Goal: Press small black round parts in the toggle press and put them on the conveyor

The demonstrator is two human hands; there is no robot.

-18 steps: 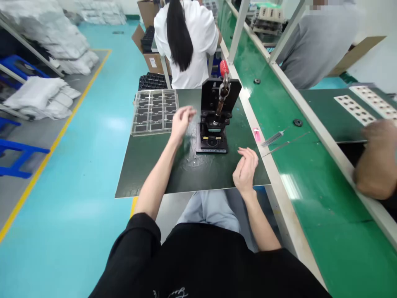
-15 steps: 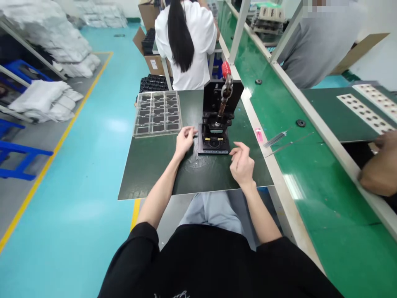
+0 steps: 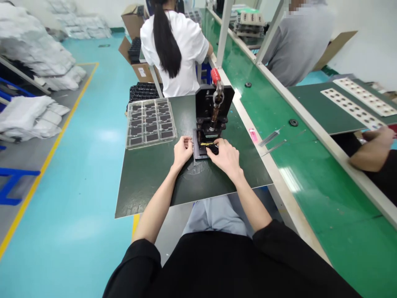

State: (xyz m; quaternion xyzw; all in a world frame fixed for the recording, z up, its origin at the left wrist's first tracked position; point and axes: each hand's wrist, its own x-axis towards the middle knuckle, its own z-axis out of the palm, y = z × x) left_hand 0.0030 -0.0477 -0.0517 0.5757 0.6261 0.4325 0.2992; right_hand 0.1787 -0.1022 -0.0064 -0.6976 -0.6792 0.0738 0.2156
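Note:
A black toggle-clamp press [image 3: 214, 103] with a red-tipped lever [image 3: 215, 75] stands upright on the dark green work table [image 3: 149, 178]. My right hand [image 3: 228, 157] is at the front of its base, thumb and fingers closed around a small black round part [image 3: 213, 148] in the fixture. The fingers partly cover this part. Yellow strips [image 3: 206, 144] show on the fixture beside it. My left hand [image 3: 182, 152] rests by the left edge of the press base, fingers curled together; whether anything is inside them is hidden.
A clear compartment tray [image 3: 151, 123] of dark flat pieces lies at the table's back left. To the right runs a green conveyor [image 3: 297, 165], bearing black round parts [image 3: 293, 122] and thin metal strips [image 3: 269, 138]. A person in white [image 3: 176, 54] sits ahead.
My right hand has moved left from beside the press onto the black round part in its fixture. My left hand stays by the base, its fingers more curled. The whole view has shifted slightly.

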